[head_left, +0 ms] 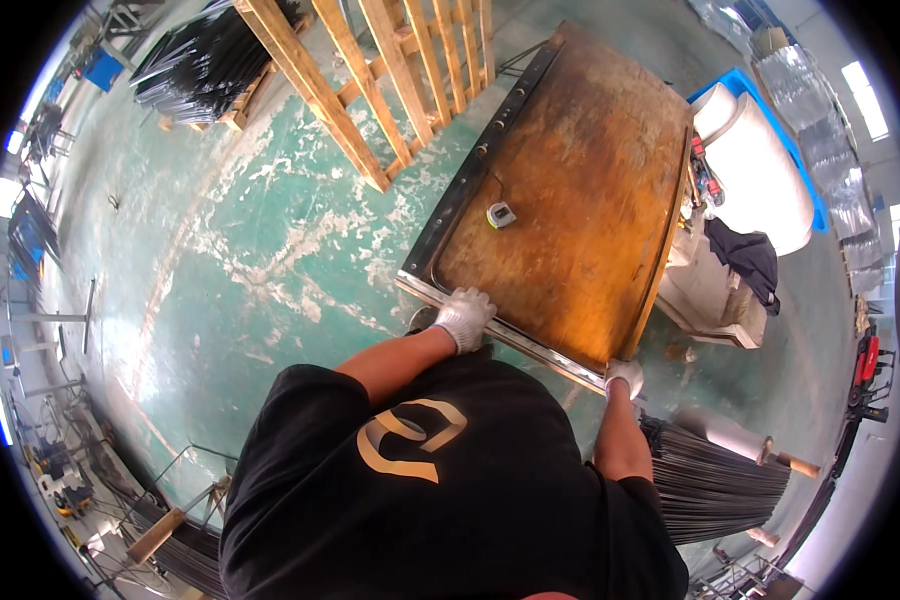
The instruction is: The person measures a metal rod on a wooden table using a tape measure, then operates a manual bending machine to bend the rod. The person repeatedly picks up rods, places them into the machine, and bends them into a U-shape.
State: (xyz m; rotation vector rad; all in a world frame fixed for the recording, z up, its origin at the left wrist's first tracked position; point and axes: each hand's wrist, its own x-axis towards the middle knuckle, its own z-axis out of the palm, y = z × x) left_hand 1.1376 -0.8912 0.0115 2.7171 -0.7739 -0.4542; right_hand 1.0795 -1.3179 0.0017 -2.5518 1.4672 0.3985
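Metal strip (540,349) at 2 hands (465,320) (625,376) slants lengthwise toward lower right.

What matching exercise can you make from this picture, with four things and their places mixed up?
Things:
1. Tape measure
2. Left hand
3. Dark cloth
4. Right hand

Places:
A. At the near right corner of the brown table
B. On a pale box, right of the table
C. On top of the table
D. On the table's near edge, left of its middle

Right pairs: 1-C, 2-D, 3-B, 4-A
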